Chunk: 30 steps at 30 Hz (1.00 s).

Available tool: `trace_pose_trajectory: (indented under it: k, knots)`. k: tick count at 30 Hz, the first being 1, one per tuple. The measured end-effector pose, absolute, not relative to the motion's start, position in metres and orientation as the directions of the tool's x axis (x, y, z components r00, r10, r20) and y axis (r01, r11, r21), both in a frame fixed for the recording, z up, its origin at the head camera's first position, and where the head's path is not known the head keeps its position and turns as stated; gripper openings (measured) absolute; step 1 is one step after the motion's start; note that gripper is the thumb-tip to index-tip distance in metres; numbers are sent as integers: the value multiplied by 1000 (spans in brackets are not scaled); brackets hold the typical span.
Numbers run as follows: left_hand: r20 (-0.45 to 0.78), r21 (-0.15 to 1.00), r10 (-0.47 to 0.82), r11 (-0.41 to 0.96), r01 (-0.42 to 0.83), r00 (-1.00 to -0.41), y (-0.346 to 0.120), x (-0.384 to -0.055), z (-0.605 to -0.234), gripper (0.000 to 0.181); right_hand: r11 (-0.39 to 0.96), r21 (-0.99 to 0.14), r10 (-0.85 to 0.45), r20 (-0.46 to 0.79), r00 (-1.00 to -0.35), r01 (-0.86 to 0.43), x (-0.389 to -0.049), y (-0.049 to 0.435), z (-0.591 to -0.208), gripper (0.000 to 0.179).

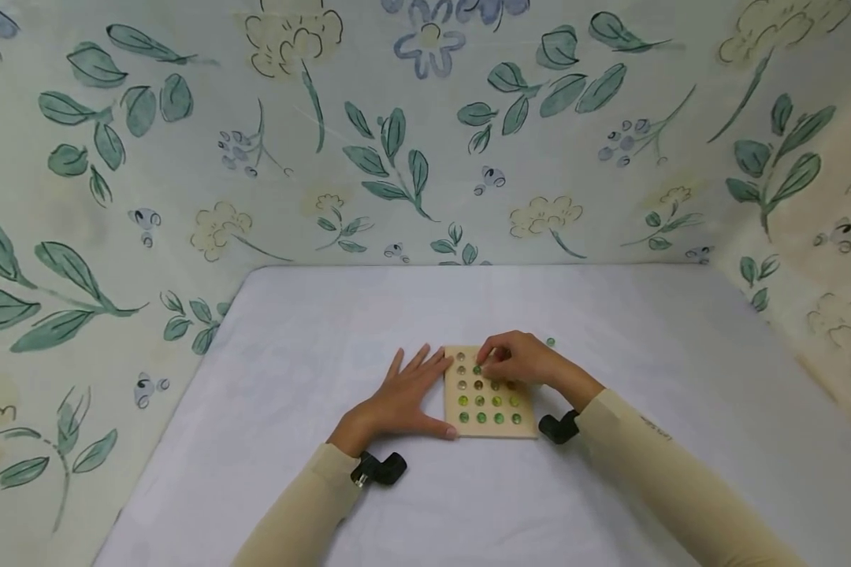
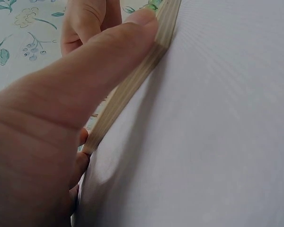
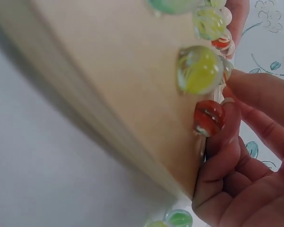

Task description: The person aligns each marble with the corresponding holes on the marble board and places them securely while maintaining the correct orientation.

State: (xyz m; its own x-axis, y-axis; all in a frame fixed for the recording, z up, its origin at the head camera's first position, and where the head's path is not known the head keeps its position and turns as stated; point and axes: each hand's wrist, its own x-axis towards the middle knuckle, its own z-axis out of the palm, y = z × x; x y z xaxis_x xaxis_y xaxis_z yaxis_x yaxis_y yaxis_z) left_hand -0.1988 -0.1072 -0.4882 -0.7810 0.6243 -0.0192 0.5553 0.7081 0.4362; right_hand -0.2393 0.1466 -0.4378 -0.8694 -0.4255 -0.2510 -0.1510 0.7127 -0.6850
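Note:
A square wooden board (image 1: 455, 429) lies on the table, with rows of glass marbles set on it, green and yellow-green in the near rows. My left hand (image 1: 400, 398) rests at the board's left side, fingers spread and thumb at the near left corner. In the left wrist view its thumb (image 2: 109, 52) presses along the board's edge. Over the far part of the board, my right hand (image 1: 521, 358) pinches at a green marble (image 1: 477, 369) with thumb and forefinger. A yellow marble (image 3: 199, 71) and a red marble (image 3: 209, 118) sit near those fingers in the right wrist view.
A loose green marble (image 1: 550, 342) lies on the white tablecloth (image 1: 326, 315) beyond the right hand. Leaf-patterned fabric (image 1: 425, 157) stands behind the table. Each wrist wears a black camera (image 1: 559, 428).

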Motion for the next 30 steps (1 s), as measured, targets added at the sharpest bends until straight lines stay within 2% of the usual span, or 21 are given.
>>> trace_pose_trajectory:
  k: [7,30]
  knots:
    - [-8,457,629,694,557,-777,-104,-202,-483,115,728,-675,-378,-250,-891,-119,-245,154,-432,19]
    - [-40,442,613,719,536,-789,-105,-201,-486,117,719,-674,-348,-139,-927,-169,-245,182,-429,14]
